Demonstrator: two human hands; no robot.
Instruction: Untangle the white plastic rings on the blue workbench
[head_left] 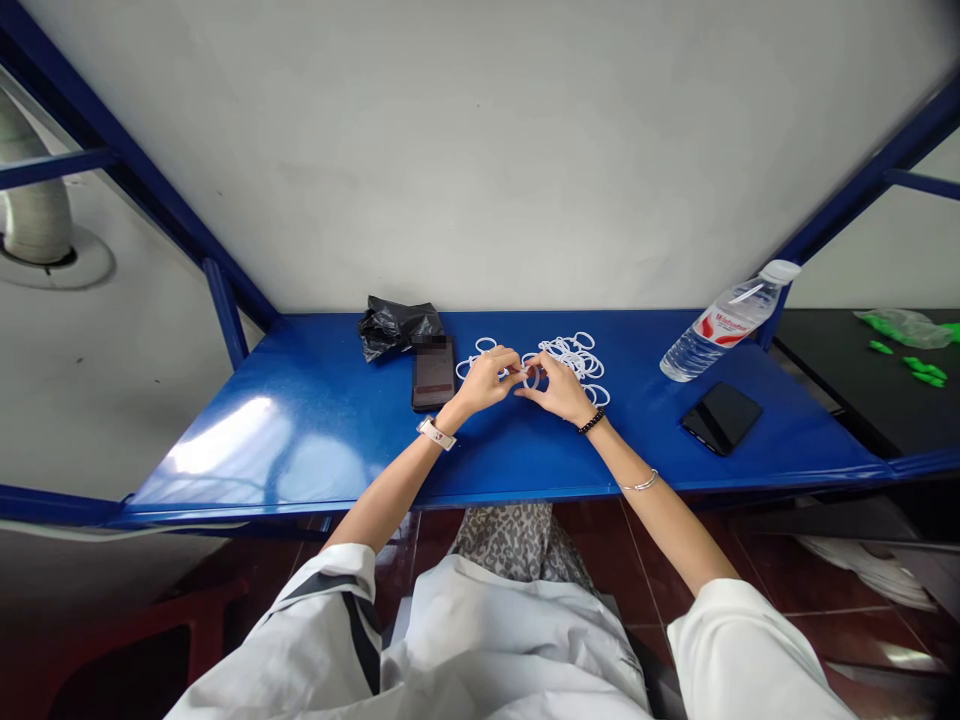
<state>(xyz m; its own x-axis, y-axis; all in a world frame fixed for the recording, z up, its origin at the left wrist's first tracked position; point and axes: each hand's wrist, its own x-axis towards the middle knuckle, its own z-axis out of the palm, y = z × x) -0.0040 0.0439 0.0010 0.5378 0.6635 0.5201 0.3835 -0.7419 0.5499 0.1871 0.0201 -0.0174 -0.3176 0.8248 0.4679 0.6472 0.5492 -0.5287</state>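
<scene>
White ring (535, 381) between narrowly parted fingers (509, 362)

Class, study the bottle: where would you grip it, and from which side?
Probably the bottle is best held around its label, right hand coming from the left: it appears upright, its round middle suits wrapped fingers, and the phone lying in front makes a straight approach more awkward.

One thin white ring (532, 387) was held at the fingertips of the left hand (487, 382) and the right hand (561, 388), its opening visible. At two o'clock from it lay an overlapping heap of white rings (574, 357). At ten o'clock, a few loose rings (486, 339) lay flat, partly hidden.
</scene>
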